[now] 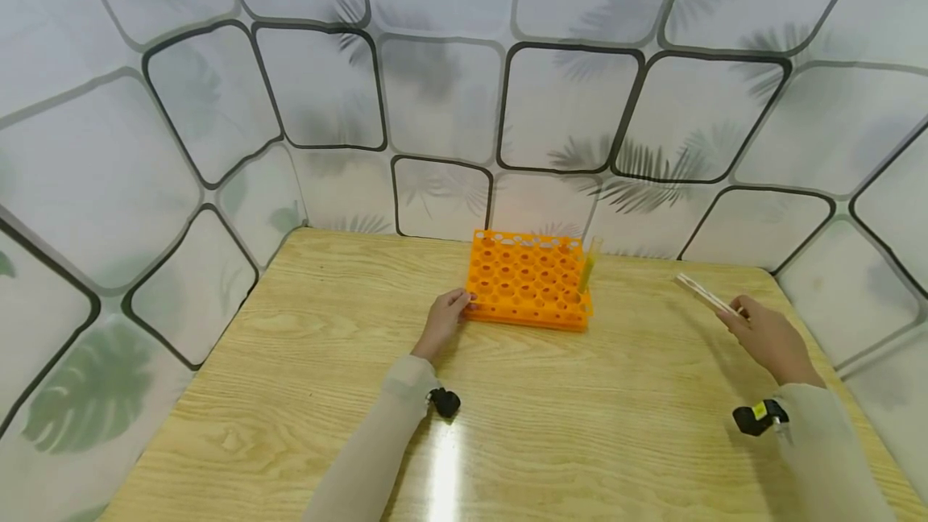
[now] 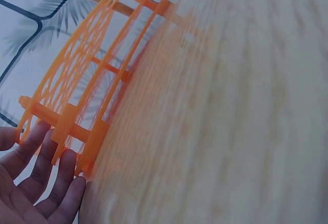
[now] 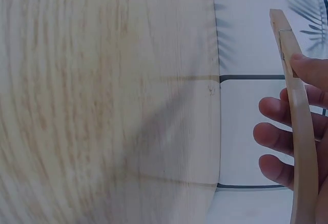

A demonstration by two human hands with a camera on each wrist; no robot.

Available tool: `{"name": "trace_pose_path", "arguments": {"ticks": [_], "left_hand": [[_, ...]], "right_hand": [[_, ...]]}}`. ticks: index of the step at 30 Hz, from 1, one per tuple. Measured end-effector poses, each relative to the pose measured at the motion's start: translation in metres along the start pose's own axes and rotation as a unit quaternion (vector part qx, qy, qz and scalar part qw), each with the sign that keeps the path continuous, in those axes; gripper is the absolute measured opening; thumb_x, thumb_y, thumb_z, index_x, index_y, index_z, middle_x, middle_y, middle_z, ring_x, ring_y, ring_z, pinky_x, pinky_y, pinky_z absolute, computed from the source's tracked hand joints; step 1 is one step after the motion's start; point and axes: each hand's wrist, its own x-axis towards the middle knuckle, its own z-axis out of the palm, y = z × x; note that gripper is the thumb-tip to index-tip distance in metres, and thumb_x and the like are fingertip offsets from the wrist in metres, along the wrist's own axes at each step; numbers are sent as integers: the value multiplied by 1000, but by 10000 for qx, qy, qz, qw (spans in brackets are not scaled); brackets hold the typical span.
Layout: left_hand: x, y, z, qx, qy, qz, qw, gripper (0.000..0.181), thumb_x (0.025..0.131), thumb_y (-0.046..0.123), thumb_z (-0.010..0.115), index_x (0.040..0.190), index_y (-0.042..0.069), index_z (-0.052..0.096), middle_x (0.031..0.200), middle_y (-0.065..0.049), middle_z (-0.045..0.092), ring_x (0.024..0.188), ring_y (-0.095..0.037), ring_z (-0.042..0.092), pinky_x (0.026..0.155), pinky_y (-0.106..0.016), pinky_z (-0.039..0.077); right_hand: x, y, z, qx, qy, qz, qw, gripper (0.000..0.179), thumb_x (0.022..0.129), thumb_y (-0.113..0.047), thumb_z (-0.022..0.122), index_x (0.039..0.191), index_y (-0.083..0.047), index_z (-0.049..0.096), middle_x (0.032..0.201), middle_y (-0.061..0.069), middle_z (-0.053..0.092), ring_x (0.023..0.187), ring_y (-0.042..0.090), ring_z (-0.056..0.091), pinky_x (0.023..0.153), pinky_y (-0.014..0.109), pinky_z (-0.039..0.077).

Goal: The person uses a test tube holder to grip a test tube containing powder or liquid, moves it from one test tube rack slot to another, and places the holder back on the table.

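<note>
An orange test tube rack (image 1: 528, 284) stands on the wooden table, its top plate full of round holes. One test tube (image 1: 589, 266) with yellowish liquid stands in the rack's right end, tilted slightly. My left hand (image 1: 444, 321) grips the rack's left end; in the left wrist view its fingertips (image 2: 66, 157) lie against the end posts and the thumb is partly out of frame. Off to the right, my right hand (image 1: 772, 337) holds a wooden test tube clamp (image 1: 699, 290) above the table. Its thumb presses near the clamp's metal spring (image 3: 283, 44), and the tip points toward the back left.
The wooden table (image 1: 580, 425) reaches back to a patterned curtain (image 1: 442, 103) that encloses it at the back and both sides. Small black cameras sit on the left wrist (image 1: 445, 403) and right wrist (image 1: 757, 417). A bright light reflection crosses the front of the table.
</note>
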Motion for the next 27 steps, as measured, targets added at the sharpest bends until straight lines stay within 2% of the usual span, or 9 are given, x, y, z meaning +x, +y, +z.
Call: {"name": "trace_pose_path", "arguments": {"ticks": [4, 11, 16, 23, 27], "left_hand": [[-4, 6, 0, -32, 29, 31, 10000, 34, 101, 13, 39, 111, -13, 58, 110, -34, 59, 105, -44, 55, 85, -51, 45], [-1, 3, -1, -96, 20, -53, 9999, 33, 101, 14, 40, 111, -12, 59, 110, -33, 60, 104, -44, 55, 83, -49, 46], [-1, 3, -1, -87, 6, -44, 10000, 34, 101, 14, 40, 111, -12, 59, 110, -33, 60, 105, -43, 55, 86, -51, 45], [-3, 4, -1, -114, -4, 19, 9999, 35, 101, 14, 39, 112, -13, 58, 111, -33, 60, 107, -43, 55, 89, -52, 45], [-2, 3, -1, -88, -8, 4, 10000, 34, 101, 14, 39, 113, -12, 58, 111, -33, 60, 107, -43, 55, 88, -52, 45]], "right_hand": [[0, 2, 1, -102, -31, -1, 9999, 47, 99, -45, 37, 110, -1, 49, 79, 16, 63, 55, 16, 44, 49, 31, 32], [-1, 10, 6, -137, -84, 2, 9999, 46, 99, -44, 39, 108, 0, 50, 80, 16, 64, 57, 16, 48, 49, 31, 34], [-4, 13, 10, -98, -103, 10, 9999, 45, 100, -42, 39, 109, 1, 49, 74, 12, 62, 54, 16, 43, 48, 31, 31], [-7, 16, 13, -160, -40, 25, 9999, 44, 100, -41, 39, 106, 1, 50, 58, 3, 46, 48, 15, 35, 45, 30, 28], [-7, 18, 15, -191, -109, 104, 9997, 46, 100, -43, 38, 106, 1, 51, 58, 2, 45, 49, 15, 36, 46, 30, 28]]}}
